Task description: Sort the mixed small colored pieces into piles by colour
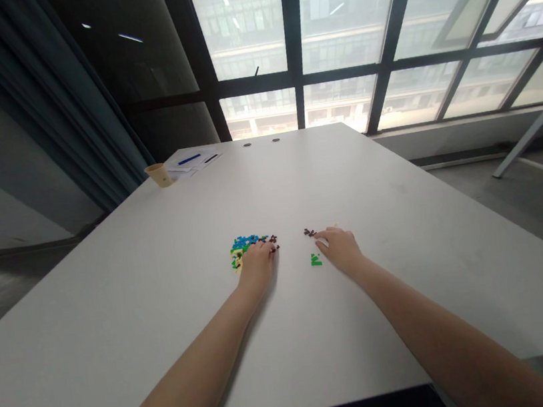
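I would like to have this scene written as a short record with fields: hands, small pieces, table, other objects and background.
Left hand: over the right part of a mixed pile
Right hand: beside a dark brown group
Grip: fingertips partly hidden; held pieces cannot be confirmed
Mixed pile colours: blue, green, yellow, dark brown
Green group: nearer the person than the dark brown group
Table: white
Far left of table: tan cup, papers, blue pen
Background: windows, dark curtain at left
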The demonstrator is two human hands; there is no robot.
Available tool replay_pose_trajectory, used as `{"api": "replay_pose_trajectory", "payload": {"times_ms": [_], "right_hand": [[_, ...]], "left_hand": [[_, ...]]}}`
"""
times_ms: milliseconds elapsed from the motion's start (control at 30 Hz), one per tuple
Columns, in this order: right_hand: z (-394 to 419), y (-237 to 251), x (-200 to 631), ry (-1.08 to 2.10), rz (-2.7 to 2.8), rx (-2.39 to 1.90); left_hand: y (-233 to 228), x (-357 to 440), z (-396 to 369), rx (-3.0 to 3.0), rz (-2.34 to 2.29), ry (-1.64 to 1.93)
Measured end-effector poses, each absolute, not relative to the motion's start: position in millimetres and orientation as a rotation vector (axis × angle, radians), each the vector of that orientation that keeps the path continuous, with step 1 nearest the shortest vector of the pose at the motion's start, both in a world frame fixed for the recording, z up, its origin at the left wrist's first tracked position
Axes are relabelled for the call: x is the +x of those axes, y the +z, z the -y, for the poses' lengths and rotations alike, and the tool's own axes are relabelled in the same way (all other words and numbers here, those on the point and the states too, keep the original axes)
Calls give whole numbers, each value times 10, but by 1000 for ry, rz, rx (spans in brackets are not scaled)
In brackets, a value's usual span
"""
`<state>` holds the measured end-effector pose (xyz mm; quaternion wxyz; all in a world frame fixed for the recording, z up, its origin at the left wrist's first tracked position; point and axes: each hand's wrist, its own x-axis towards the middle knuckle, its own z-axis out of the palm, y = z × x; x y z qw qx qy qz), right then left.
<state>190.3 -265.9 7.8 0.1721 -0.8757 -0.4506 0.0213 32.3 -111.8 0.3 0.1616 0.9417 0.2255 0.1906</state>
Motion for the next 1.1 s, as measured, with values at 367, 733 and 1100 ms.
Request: {"api": "replay_pose_trajectory", "payload": {"times_ms": [367, 733, 1100], "right_hand": [[2643, 63, 1927, 48, 1244, -2494], [2728, 222, 1818, 5, 1310, -2005], [2696, 276, 1587, -8, 1503, -1567]], "left_hand": [[8, 299, 1100, 2615, -626, 535], [147, 373, 1310, 1558, -535, 643], [138, 387, 1454, 1277, -346, 558]]}}
